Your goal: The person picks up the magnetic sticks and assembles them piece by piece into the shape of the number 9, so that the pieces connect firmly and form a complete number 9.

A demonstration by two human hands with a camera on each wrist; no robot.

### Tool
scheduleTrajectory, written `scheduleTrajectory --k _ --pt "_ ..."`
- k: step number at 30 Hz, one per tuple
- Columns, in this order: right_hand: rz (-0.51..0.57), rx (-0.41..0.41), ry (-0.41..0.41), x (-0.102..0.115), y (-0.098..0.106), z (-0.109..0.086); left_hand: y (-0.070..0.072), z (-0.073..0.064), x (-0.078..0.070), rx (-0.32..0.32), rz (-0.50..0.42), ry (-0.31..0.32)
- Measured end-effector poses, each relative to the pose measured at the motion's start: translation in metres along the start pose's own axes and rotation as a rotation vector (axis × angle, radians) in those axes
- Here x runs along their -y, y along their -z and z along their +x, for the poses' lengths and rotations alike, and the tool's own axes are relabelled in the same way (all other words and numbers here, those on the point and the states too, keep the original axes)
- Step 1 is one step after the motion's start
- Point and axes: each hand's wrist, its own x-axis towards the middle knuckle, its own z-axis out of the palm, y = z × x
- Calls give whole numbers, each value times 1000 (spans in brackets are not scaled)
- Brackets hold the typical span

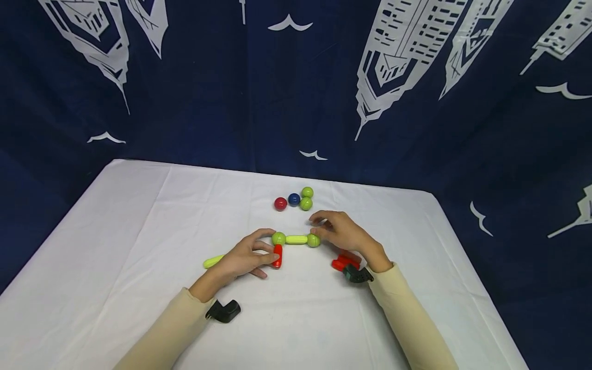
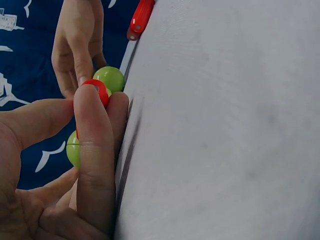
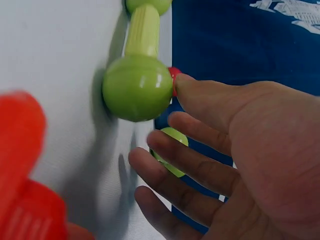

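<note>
My left hand (image 1: pixel 242 257) pinched a red rod (image 1: pixel 277 255) between thumb and finger, at the middle of a white-covered table (image 1: pixel 139 288). The rod pointed away from me, its far end at the left ball (image 1: pixel 279 238). A green rod (image 1: pixel 296 239) ran rightward from that ball to the right ball (image 1: pixel 313 240), making a dumbbell shape. My right hand (image 1: pixel 344 231) was loosely spread beside the right ball, thumb nearest; I could not tell whether it touched.

To make this join well, I judged, I should keep the red rod low and aimed at the ball's middle, steady the ball lightly, and push gently along the rod so the green link did not roll or twist.

The balls were smooth, glossy and round, with a fine seam; they looked like hard plastic. The green rod was slim, paler and ribbed lengthwise. A spare red piece (image 2: pixel 140 20) had rounded sides and a metallic-looking disc at its tip, perhaps a magnet. It lay to the right, near my wrist. Another green stick (image 1: pixel 213 261) lay to the left, partly under my hand. Farther off sat a red ball (image 1: pixel 280 204), a blue ball (image 1: pixel 294 199) and two loose green balls (image 1: pixel 306 204). The cloth was matte and faintly creased.
</note>
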Motion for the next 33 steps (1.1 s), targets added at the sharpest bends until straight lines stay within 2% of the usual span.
scheduleTrajectory --k 5,9,17,19,23,33 --pt "-7 -51 29 -7 4 14 0 0 -1 8 -8 -3" --pt "14 -62 7 -11 7 25 0 1 -1 9 -12 -10" --pt "159 54 -153 -19 8 43 1 1 1 12 -1 -8" --pt "179 76 -169 -20 7 44 1 1 1 11 -5 -10" --pt "197 80 -164 -21 4 44 1 0 2 6 -14 -8" --pt "93 41 -109 -25 1 42 1 0 2 0 -9 -7"
